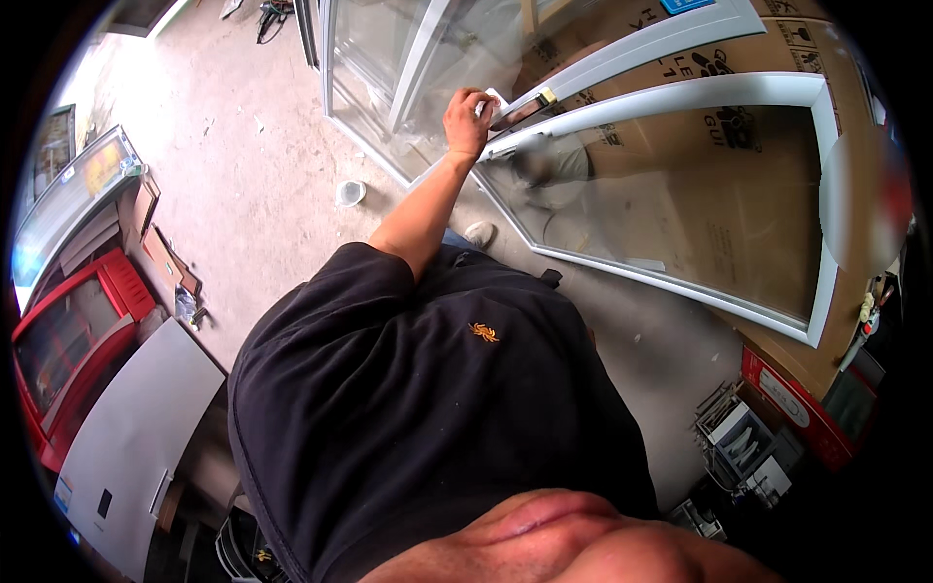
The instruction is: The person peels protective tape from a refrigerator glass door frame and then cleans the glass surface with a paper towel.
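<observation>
My left hand (pixel 467 122) reaches forward with its fingers curled together beside a small white piece (pixel 496 101), whose kind I cannot make out; it appears pinched in the fingertips. Just right of the fingers, a dark narrow bar with a yellow end (pixel 523 112) lies along the upper edge of a white-framed glass panel (pixel 824 107). That panel leans in front of brown cardboard, with a reflection in its glass. Another white-framed glass panel (pixel 328 83) stands behind and to the left of the hand. My right hand does not show.
A clear plastic tub (pixel 351 193) stands on the concrete floor (pixel 282 146). At left are a red-framed panel (pixel 121 282) and a grey panel with a handle (pixel 146 428). Metal parts (pixel 743 442) and a red box (pixel 792 403) are at lower right. A corded tool (pixel 272 15) lies far off.
</observation>
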The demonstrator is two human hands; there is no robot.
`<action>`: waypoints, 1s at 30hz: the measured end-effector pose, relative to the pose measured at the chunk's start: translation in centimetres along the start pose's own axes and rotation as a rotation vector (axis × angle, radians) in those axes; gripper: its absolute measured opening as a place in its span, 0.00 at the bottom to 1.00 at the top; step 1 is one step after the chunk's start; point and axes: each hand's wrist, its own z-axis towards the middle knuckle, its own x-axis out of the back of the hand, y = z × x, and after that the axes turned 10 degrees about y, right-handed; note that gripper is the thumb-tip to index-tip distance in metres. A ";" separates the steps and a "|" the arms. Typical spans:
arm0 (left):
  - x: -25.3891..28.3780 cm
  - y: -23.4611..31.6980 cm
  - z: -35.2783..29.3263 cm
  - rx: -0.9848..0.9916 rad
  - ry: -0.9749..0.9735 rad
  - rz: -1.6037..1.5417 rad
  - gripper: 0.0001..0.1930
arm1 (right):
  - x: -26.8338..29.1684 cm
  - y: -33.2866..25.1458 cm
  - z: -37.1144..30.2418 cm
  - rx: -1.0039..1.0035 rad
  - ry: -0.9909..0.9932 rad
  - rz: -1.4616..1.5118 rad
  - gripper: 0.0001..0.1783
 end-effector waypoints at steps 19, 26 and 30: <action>-0.3 -0.9 2.6 -0.161 -0.047 0.082 0.05 | 0.3 -3.2 -1.4 -0.122 -0.014 0.053 0.22; -1.0 -1.3 3.5 -0.251 -0.093 0.078 0.07 | 0.1 -2.5 -1.6 -0.120 -0.014 0.043 0.20; -0.9 -1.6 3.6 -0.263 -0.167 0.058 0.08 | -0.5 -1.1 -1.9 -0.138 -0.009 0.115 0.19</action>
